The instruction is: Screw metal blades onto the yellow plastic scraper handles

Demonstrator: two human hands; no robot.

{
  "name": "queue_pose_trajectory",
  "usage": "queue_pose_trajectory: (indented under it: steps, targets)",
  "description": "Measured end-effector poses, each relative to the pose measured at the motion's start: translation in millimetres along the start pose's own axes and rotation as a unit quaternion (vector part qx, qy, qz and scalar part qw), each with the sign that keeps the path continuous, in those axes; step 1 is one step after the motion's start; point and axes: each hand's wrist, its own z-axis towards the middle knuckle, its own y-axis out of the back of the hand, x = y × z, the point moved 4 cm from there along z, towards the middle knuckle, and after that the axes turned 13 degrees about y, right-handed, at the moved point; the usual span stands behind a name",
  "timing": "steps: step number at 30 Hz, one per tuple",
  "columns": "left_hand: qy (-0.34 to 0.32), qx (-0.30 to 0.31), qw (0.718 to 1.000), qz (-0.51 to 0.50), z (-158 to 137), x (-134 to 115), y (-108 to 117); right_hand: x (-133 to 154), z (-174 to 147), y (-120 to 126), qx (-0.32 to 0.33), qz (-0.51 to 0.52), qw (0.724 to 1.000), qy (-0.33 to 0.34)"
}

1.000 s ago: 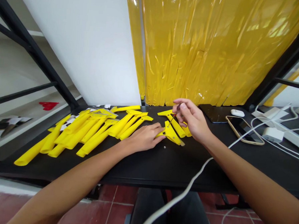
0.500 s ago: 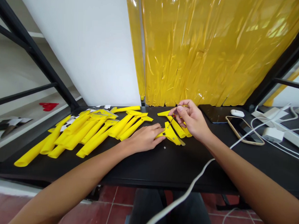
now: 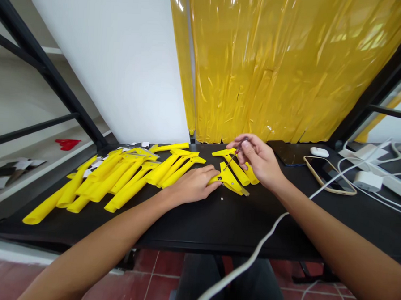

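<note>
My left hand [image 3: 198, 184] is closed on a yellow plastic scraper [image 3: 235, 184], pressing it down on the black table. A bit of metal blade shows at the scraper's right end, and its handle is hidden under my fingers. In my right hand [image 3: 259, 156] a thin screwdriver [image 3: 231, 162] is pinched, slanting down with its tip at the scraper's head. Just below the scraper lies a tiny pale ring [image 3: 221, 198], like a nut or washer. Behind it, partly covered by my right hand, are a few more yellow pieces [image 3: 237, 170].
Several yellow scrapers [image 3: 128, 175] lie heaped on the left of the black table [image 3: 250, 228]. To the right are a phone [image 3: 328, 175], a dark flat tablet-like object [image 3: 285, 153], a white earbud case [image 3: 319, 151] and a charger [image 3: 368, 180]. A white cable [image 3: 266, 236] crosses the front.
My right hand turns slightly around the screwdriver, its fingers shifting a little. The left hand keeps its hold on the scraper. The whole view has drifted slightly.
</note>
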Motion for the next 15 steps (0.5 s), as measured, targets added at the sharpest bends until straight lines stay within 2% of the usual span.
queue_pose_trajectory:
  steps: [3,5,6,8,11,13,15]
  targets:
    - [0.027,-0.010,0.999,-0.024,1.0,4.3,1.9,5.0,1.6,12.2,-0.072,-0.071,0.993,0.061]
    - [0.055,-0.011,0.998,-0.037,1.5,8.9,3.3,11.1,1.6,19.9,-0.077,-0.176,0.977,0.094]
    - [0.070,-0.010,0.997,-0.039,1.7,11.3,4.3,14.4,1.9,22.5,-0.060,-0.232,0.965,0.102]
    - [0.092,-0.010,0.995,-0.035,1.8,15.6,7.3,19.8,3.3,24.3,0.013,-0.325,0.939,0.107]
    - [0.088,-0.020,0.996,-0.027,2.0,19.4,13.7,21.5,4.1,19.9,0.178,-0.410,0.891,0.078]
    - [0.079,-0.022,0.996,-0.023,2.4,21.8,16.7,14.8,0.5,15.9,0.292,-0.457,0.840,0.013]
    - [0.081,-0.022,0.996,-0.021,3.0,25.3,18.4,4.8,-6.8,12.3,0.388,-0.494,0.776,-0.051]
